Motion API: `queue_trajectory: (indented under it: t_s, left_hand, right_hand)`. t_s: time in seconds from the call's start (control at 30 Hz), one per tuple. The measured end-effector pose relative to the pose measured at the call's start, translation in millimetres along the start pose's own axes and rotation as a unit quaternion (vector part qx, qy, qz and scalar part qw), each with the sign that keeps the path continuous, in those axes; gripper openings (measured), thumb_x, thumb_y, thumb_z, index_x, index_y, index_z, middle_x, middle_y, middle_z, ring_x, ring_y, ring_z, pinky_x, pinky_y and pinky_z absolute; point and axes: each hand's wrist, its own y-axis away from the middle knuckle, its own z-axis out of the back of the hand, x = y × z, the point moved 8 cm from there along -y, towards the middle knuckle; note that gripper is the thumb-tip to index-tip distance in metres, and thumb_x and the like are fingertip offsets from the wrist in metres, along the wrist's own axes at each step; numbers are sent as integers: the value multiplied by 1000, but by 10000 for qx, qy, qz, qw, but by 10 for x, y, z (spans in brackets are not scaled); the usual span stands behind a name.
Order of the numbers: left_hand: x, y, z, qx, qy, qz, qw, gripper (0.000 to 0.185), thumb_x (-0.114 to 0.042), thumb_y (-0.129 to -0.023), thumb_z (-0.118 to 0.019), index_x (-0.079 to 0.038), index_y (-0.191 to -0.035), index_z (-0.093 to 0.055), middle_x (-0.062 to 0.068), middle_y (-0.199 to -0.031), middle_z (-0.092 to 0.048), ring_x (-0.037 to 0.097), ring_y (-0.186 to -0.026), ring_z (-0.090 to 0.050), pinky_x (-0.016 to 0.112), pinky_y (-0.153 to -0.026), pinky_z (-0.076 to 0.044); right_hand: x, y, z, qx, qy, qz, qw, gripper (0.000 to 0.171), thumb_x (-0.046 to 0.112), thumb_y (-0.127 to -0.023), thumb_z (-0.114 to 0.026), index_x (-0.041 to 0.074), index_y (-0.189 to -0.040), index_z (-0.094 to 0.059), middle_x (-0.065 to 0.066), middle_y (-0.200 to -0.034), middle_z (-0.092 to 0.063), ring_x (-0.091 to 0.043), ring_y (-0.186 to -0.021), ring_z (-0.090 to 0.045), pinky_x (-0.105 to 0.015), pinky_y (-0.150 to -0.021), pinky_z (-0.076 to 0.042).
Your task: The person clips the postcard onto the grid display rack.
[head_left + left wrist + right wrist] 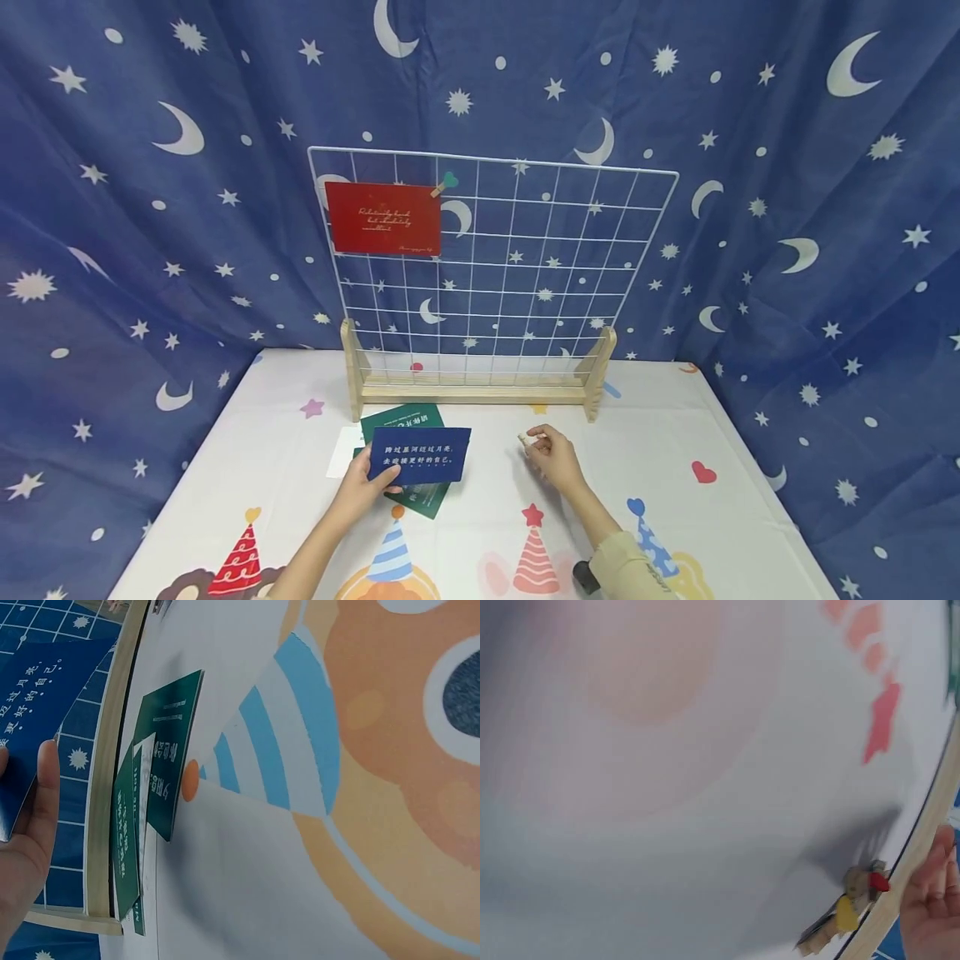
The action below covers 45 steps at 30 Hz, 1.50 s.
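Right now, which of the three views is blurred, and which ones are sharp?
The right wrist view is blurred: the tablecloth is a soft smear. The head view is sharp; the blue card shows readable text. The left wrist view is fairly sharp on the green cards.

Bright, even light with soft shadows; head view bends at edges, right wrist view badly blurred.
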Motion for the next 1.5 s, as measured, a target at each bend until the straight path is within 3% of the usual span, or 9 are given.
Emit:
queue_trajectory:
  t_s: [0.17, 0.33, 0.53, 0.63, 0.7, 0.9, 1.03, 1.3, 1.5]
  left_hand:
    - [-53, -25, -16, -208, -53, 86, 9997, 44, -1, -90, -58, 2, -131, -42, 28, -114, -61, 24, -84, -69, 27, -69, -58]
    - [-89, -45, -44, -201, -140, 129, 9996, 42, -1, -91, -57, 0, -131, -43, 27, -115, -62, 26, -84, -69, 26, -71, -58]
    - [-73, -66, -73, -7, -59, 92, 9999, 42, -1, -92, -55, 1, -131, -41, 31, -118, -59, 22, -83, -70, 25, -71, -58]
    - [-68, -66, -97, 47, -15, 74, 10000, 42, -1, -92, -55, 2, -131, -41, 32, -118, -59, 24, -85, -70, 26, -71, -58]
    - [-68, -63, -115, 73, -41, 74, 9999, 42, -1, -92, -55, 2, -132, -40, 32, -118, -58, 25, -87, -69, 27, -72, -58]
    - [-82, -54, -99, -114, -213, 132, 9996, 41, -3, -92, -56, -1, -130, -43, 27, -115, -62, 30, -81, -70, 25, -75, -57]
    - [-131, -68, -104, -210, -272, 82, 9994, 40, -3, -91, -57, -1, -129, -44, 25, -114, -64, 27, -82, -70, 27, -77, -57]
    - [-264, -172, -120, -296, -454, -98, 9985, 42, 0, -90, -56, 1, -131, -45, 24, -118, -62, 34, -102, -65, 34, -88, -54]
    - [-373, -278, -130, -215, -131, -266, 9993, 43, -4, -91, -57, 1, -132, -44, 27, -119, -60, 36, -102, -65, 32, -81, -57]
  right_hand:
    - [-92, 13, 9, 47, -2015, -1060, 9737, 25, 2, -94, -52, -8, -117, -54, -17, -79, -65, -10, -58, -59, -18, -54, -52]
    - [-178, 62, 7, -120, -3981, -1995, 8953, 33, 15, -101, -40, -2, -129, -46, 1, -82, -57, -7, -67, -57, -19, -65, -54]
    - [-176, 80, 31, -200, -5070, -2076, 8364, 29, 18, -104, -30, 0, -118, -49, -1, -85, -51, -9, -77, -53, -22, -76, -52]
    - [-206, 97, 21, -238, -5275, -2139, 8218, 25, 18, -103, -33, 1, -109, -51, 0, -83, -51, -8, -77, -53, -20, -77, -53]
    - [-241, 118, 16, -276, -5164, -2201, 8271, 19, 16, -102, -39, 3, -106, -52, 1, -82, -52, -7, -74, -54, -18, -75, -53]
    - [-288, 131, 59, -433, -3802, -2013, 9017, 38, 6, -97, -47, -13, -129, -39, 4, -78, -59, -2, -67, -59, -12, -68, -53]
    - [-253, 113, 124, -719, -3029, -1702, 9349, 35, 4, -96, -49, -17, -124, -44, 2, -75, -63, -4, -65, -62, -14, -64, -55]
    - [-146, 118, 203, -904, -2151, -1222, 9647, 28, 2, -94, -53, -16, -113, -45, -17, -86, -69, -7, -66, -64, -16, -62, -54]
    - [-135, 114, 267, -1198, -1725, -1018, 9724, 22, 3, -92, -57, -14, -105, -50, -28, -95, -68, -9, -70, -68, -17, -66, -56]
